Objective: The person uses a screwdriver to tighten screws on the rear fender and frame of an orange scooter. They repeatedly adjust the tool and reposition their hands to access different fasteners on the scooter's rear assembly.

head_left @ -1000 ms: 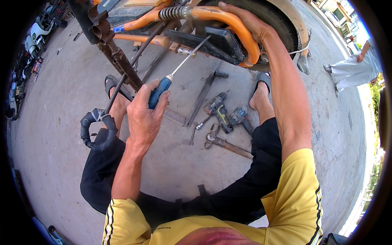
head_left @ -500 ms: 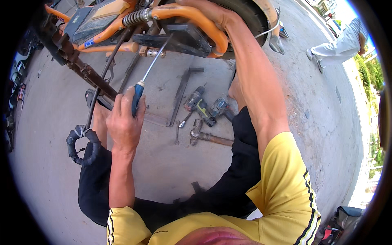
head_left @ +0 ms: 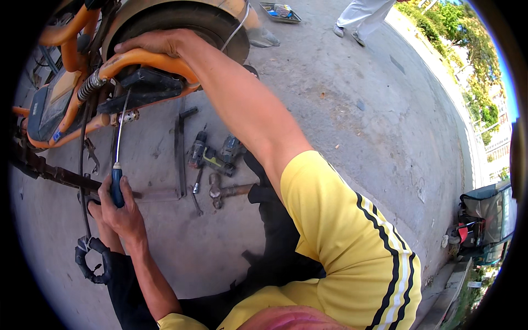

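Screwdriver [head_left: 116, 184] with blue handle is in your left hand [head_left: 120, 212], at nine o'clock if you take the middle of the view as centre of the clock. The grip of this hand is narrow: the thumb and fingers are closed around the handle. The metal shaft points toward twelve, and its tip is at the black plastic part [head_left: 154, 83] at ten o'clock; I cannot tell if it presses there.

Your right hand [head_left: 153, 43] lies between ten and eleven o'clock, along the upper side of the curved orange frame tube [head_left: 151, 58] and beside the tyre [head_left: 203, 25]. How firm its grip is, I cannot tell, because the underside of the fingers is hidden. At ten o'clock from the centre, a coil spring [head_left: 89, 87] sits at the end of this tube.

On the concrete floor [head_left: 352, 137], a cordless drill [head_left: 197, 149] lies between nine and ten o'clock, just beside a second power tool [head_left: 231, 147]. At eight o'clock lie the ball-peen hammer [head_left: 215, 192] and a small spanner [head_left: 196, 205]. A shallow tray [head_left: 280, 12] with small things is at twelve, and a person in white trousers [head_left: 366, 15] is at one.
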Tool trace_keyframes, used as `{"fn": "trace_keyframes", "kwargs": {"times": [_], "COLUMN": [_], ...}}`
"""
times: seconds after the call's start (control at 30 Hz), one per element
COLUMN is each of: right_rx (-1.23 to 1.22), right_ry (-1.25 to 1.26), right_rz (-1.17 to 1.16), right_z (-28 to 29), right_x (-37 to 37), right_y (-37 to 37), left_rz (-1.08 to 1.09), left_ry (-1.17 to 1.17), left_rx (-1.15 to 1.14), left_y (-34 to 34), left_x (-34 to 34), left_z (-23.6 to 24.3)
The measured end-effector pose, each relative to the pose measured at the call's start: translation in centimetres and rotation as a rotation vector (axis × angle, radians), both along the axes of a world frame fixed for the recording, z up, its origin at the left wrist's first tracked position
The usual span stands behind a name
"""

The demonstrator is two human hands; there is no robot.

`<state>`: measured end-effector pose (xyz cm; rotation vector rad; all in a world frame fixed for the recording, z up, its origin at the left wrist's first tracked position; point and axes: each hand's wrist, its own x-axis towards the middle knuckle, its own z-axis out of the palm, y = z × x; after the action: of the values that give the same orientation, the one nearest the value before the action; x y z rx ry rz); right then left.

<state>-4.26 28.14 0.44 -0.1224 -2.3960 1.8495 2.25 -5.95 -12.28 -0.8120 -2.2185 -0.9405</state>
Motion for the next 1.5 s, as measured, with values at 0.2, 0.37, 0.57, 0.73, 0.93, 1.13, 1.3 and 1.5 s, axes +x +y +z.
{"fn": "trace_keyframes", "kwargs": {"times": [0.2, 0.37, 0.57, 0.73, 0.93, 1.13, 1.3, 1.5], "right_rx": [-0.071, -0.050, -0.043, -0.071, -0.002, 0.007, 0.081, 0.159], "right_ry": [-0.022, 0.015, -0.052, -0.112, -0.150, -0.055, -0.068, 0.011], "right_rz": [0.063, 0.029, 0.014, -0.028, -0.028, 0.100, 0.031, 0.027], "right_z": [-0.5, 0.7, 0.4, 1.2, 0.7, 0.7, 1.4, 0.9], "right_x": [-0.8, 0.3, 0.2, 1.8, 0.8, 0.0, 0.6, 0.7], "right_y": [0.8, -0.3, 0.3, -1.0, -0.2, 1.2, 0.3, 1.0], "left_rz": [-0.071, -0.072, -0.108, -0.117, -0.095, -0.130, -0.079, -0.037], "left_ry": [-0.076, -0.021, -0.084, -0.021, -0.038, -0.037, 0.097, 0.168], "left_rx": [0.072, 0.084, 0.119, 0.123, 0.097, 0.104, -0.058, -0.226], "left_y": [0.2, 0.5, 0.7, 0.4, 0.5, 0.6, 0.2, 1.0], "left_x": [-0.1, 0.0, -0.2, -0.7, -0.5, -0.1, 0.5, 2.3], "left_z": [-1.1, -1.4, -2.7, -3.8, -3.3, -3.4, -1.9, -0.2]}}
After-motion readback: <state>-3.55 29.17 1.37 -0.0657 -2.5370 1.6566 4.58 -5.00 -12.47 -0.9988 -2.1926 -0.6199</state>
